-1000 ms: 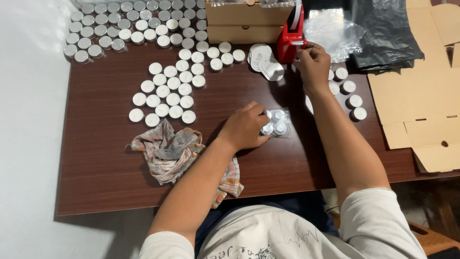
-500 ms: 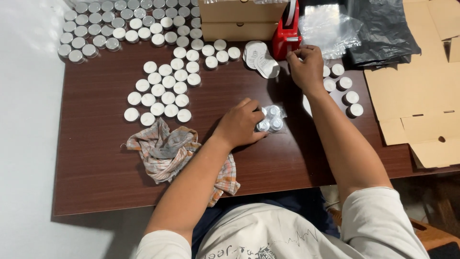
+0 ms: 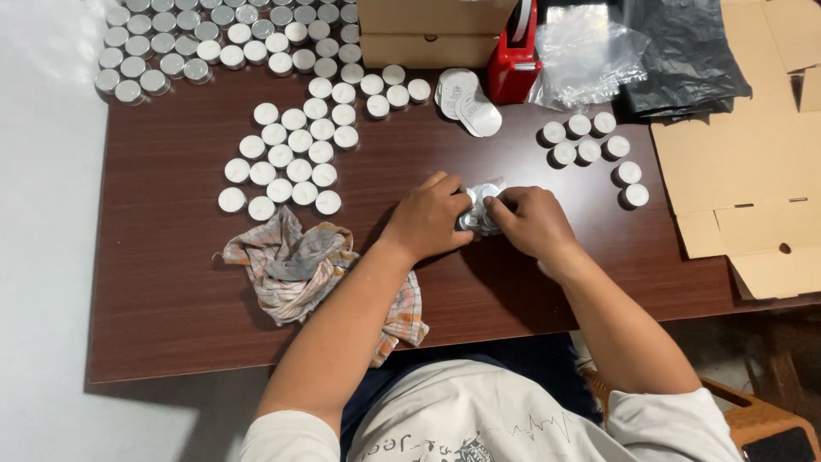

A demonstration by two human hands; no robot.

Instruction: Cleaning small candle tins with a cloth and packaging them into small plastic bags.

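Both my left hand [image 3: 428, 218] and right hand [image 3: 528, 221] pinch the wrapped tealight bundle [image 3: 481, 208] between fingers; best keep it squeezed tight, flat on the surface [image 3: 171, 282].

Bare table [image 3: 171, 282] beside cloth [image 3: 318, 275]

There is one view only, from a camera on the person's head, looking steeply down over their chest and forearms. It faces the far edge of the dark brown worktop [image 3: 171, 308], which fills most of the picture. The near edge runs just above the lap, the far corners are cut off, and pale floor shows past the left edge.
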